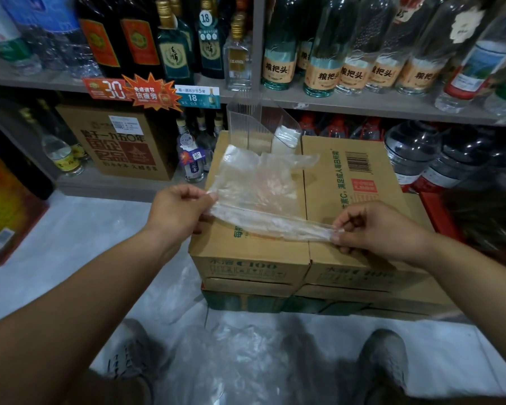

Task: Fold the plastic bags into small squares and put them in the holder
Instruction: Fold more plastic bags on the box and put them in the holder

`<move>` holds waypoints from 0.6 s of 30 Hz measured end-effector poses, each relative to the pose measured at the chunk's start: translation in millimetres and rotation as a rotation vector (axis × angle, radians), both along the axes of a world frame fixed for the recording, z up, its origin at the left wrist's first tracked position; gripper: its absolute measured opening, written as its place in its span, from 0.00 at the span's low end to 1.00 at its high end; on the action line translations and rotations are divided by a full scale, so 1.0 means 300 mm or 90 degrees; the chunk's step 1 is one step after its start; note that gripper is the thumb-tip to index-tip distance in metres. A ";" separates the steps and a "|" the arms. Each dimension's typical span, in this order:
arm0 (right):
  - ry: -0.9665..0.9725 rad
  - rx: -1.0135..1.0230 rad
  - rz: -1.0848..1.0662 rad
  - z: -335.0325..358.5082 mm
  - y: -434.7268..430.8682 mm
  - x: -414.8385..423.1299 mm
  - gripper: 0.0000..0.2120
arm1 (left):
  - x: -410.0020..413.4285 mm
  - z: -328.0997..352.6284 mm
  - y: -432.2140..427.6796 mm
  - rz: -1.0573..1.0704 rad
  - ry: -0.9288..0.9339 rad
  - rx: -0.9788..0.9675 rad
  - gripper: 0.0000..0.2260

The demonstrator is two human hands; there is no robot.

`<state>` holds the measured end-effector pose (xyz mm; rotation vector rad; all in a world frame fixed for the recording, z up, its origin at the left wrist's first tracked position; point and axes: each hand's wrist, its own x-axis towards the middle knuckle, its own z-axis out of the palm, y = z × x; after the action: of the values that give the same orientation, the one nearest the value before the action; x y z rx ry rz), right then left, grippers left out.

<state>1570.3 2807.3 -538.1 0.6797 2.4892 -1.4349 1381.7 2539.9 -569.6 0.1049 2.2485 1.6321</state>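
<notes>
A thin clear plastic bag [257, 191] is stretched over the top of the cardboard boxes [348, 252]. My left hand [178, 210] pinches its near left corner. My right hand [374, 229] pinches the near right end, so the near edge runs taut between them. The bag's handles lie loose at the far side. Behind the bag, on the boxes, stands a clear plastic holder [257, 124] with a white folded bag [285, 138] in its right compartment.
More loose clear bags [246, 355] lie on the pale floor between my shoes. Shelves of glass bottles [319, 62] rise behind the boxes. A brown carton [114, 141] sits on the low left shelf, and large water jugs [415, 150] stand at right.
</notes>
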 end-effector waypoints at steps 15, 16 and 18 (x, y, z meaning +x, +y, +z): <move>-0.143 0.083 0.009 0.025 0.047 -0.028 0.06 | 0.021 0.036 -0.005 -0.076 -0.058 -0.057 0.10; -0.150 0.091 0.014 0.038 0.047 -0.031 0.08 | 0.022 0.043 -0.005 -0.094 -0.060 -0.076 0.10; -0.129 0.104 0.000 0.059 0.056 -0.042 0.11 | 0.022 0.061 -0.005 -0.129 -0.063 -0.111 0.11</move>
<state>1557.6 2824.2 -520.5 0.8109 2.4635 -1.1093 1388.4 2538.5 -551.2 0.1957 2.2131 1.3050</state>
